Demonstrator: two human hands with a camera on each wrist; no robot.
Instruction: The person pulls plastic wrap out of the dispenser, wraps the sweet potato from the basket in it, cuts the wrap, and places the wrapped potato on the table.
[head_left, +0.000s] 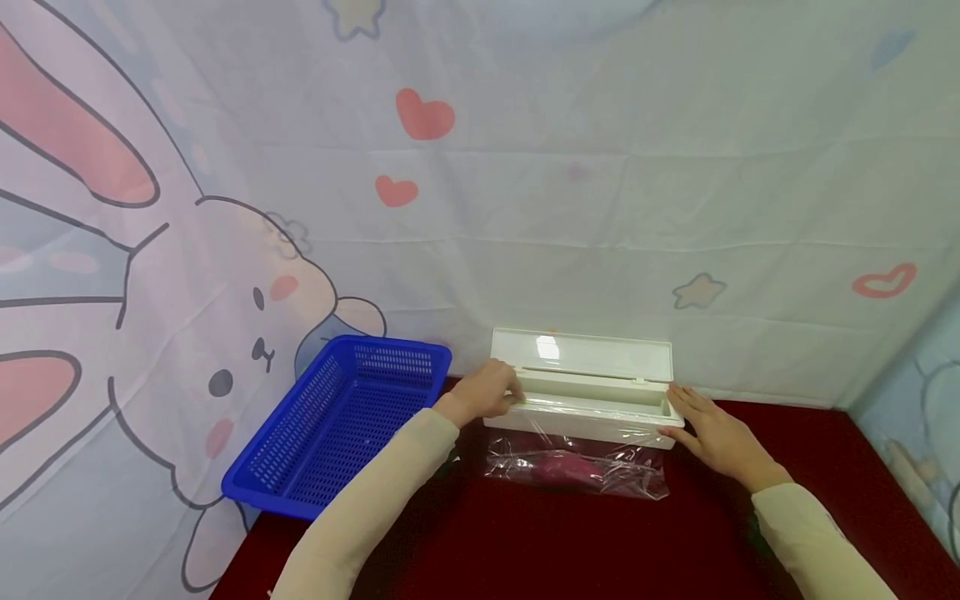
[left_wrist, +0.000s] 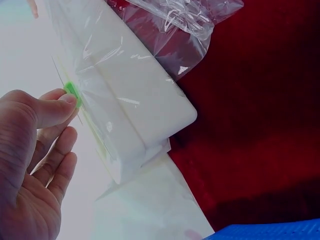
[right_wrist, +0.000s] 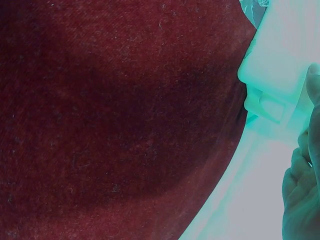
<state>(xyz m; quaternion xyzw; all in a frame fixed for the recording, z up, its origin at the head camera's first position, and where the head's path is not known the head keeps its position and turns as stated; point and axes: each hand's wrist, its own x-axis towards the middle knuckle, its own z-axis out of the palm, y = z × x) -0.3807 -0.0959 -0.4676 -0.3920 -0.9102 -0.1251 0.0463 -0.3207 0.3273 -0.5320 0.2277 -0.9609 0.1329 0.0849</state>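
Observation:
A long white cling film dispenser [head_left: 585,425] lies on the red cloth with its lid [head_left: 581,354] raised at the back. Clear film [head_left: 622,477] drapes over its front wall and spreads crumpled on the cloth, with a pinkish patch [head_left: 566,469] showing through it. My left hand [head_left: 487,390] is at the dispenser's left end. Its thumb and forefinger pinch a small green slide cutter [left_wrist: 72,94] on the box edge, the other fingers loosely bent. At the other end, my right hand [head_left: 712,433] rests against the box, fingers extended along the side and thumb at the front corner.
A blue plastic basket [head_left: 251,497] with slotted walls stands to the left, near my left forearm. Behind the dispenser hangs a pale printed curtain [head_left: 540,208] with hearts and a rabbit. The red cloth [head_left: 540,550] covers the table in front.

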